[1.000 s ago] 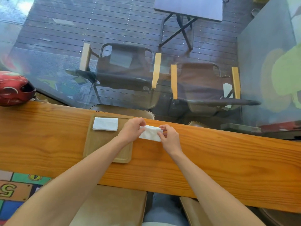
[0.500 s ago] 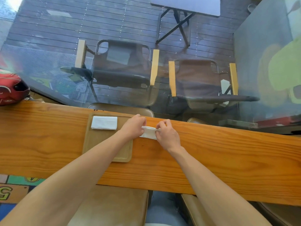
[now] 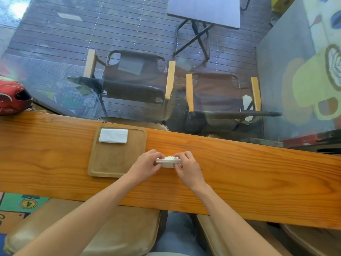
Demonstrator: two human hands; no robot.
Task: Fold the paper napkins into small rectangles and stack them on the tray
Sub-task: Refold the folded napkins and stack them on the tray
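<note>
From the head camera I look down on a long wooden counter (image 3: pixel 239 172) that runs along a glass window. My left hand (image 3: pixel 145 166) and right hand (image 3: pixel 187 168) meet over the counter, just to the right of the wooden tray (image 3: pixel 103 163). Between them sits a small folded paper napkin (image 3: pixel 168 161), white and bunched into a narrow strip. The left hand's fingers (image 3: pixel 156 155) curl over the napkin's left end and the thumb comes up from below, so it is pinched there. The right hand's fingers (image 3: pixel 181 154) close on the right end the same way. Both hands are nearly closed around the paper, with only the middle part showing between them. I cannot tell for sure whether the napkin touches the counter or is lifted a little above it.

On the tray, one folded napkin (image 3: pixel 113 135) lies flat in the far left corner, a neat white rectangle well apart from my hands. The rest of the tray surface is bare wood.

At the far left end of the counter sits a red helmet (image 3: pixel 13 97). Padded stools (image 3: pixel 110 230) stand under the counter's near edge. Through the glass I see two folding chairs (image 3: pixel 132 84).
</note>
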